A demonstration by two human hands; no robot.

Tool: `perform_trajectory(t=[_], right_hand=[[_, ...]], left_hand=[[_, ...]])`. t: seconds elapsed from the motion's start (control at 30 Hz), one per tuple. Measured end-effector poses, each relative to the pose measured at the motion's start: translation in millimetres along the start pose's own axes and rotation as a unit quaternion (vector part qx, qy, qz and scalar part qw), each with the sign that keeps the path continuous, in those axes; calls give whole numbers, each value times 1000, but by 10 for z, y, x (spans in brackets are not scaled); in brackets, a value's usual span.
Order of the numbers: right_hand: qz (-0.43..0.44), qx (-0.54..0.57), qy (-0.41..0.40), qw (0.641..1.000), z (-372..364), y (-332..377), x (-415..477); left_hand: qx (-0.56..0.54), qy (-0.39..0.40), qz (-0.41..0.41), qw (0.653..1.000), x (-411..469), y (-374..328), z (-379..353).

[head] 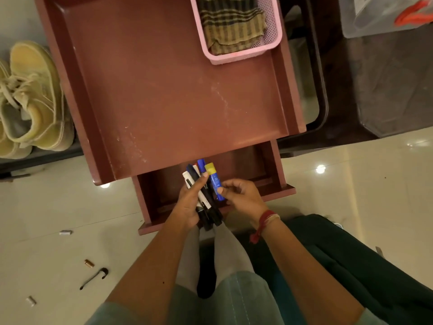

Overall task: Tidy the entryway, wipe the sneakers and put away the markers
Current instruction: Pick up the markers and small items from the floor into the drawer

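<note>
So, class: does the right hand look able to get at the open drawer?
Probably yes: the drawer stands open directly under the right hand, with nothing between, though that hand pinches a blue marker.

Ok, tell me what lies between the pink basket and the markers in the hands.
Head view: only the bare, scuffed top of the brown stand and its front lip, between the pink basket and the markers that the left hand grips.

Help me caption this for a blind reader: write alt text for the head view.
A person's left hand grips a bundle of black, white and blue markers while the right hand pinches a blue, yellow-capped marker, both above the open drawer of a reddish-brown table. A pink mesh basket holding a striped cloth sits on the tabletop; pale yellow sneakers stand at left.
</note>
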State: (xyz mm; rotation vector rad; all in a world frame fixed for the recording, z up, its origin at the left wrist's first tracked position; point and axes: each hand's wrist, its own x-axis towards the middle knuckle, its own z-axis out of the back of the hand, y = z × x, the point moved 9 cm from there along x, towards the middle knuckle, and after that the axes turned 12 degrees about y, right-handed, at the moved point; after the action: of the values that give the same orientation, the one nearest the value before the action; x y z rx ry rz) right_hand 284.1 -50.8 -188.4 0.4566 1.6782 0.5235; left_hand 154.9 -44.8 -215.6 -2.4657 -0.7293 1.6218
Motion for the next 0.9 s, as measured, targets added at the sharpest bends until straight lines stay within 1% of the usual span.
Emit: perform_trajectory(t=[0.07,0.1,0.13,0.2,0.23,0.33,0.47,0.53,0.63,0.7,0.8,0.87,0.9], right_hand=[[-32,36,-11,999,63,-40,27],[-45,42,-32,998,131,-77,67],[-55,23,-63,996,216,-104,116],[-73,-58,-123,988,377,-168,267],[-85,-101,-137,982,412,-196,368],[-115,-202,-139,963,374,-281,716],[-135,-228,-150,953,299,-403,1068],[-130,-263,-146,945,245,-445,1200],[-122,-296,-147,936,192,-489,1330],[-118,-297,-147,936,189,-485,1350],[-97,-235,-175,951,257,-358,1168],[-56,-195,-191,960,264,-167,888],[-20,-170,-180,969,223,-73,736]], left_hand=[[1,-36,1,999,-37,-13,134],[5,-56,1,998,-52,-22,214],[6,-72,0,997,-60,-33,280],[6,-88,-1,996,-58,-56,381],[3,-93,1,996,-51,-65,420],[6,-97,8,995,-24,-90,537],[7,-103,14,995,10,-84,668],[-6,-110,11,994,14,-71,704],[1,-121,12,993,25,-60,751],[2,-126,16,992,17,-53,769],[-14,-102,24,994,4,-43,701],[-38,-81,21,996,-10,-47,630],[-49,-74,21,996,-31,-52,593]])
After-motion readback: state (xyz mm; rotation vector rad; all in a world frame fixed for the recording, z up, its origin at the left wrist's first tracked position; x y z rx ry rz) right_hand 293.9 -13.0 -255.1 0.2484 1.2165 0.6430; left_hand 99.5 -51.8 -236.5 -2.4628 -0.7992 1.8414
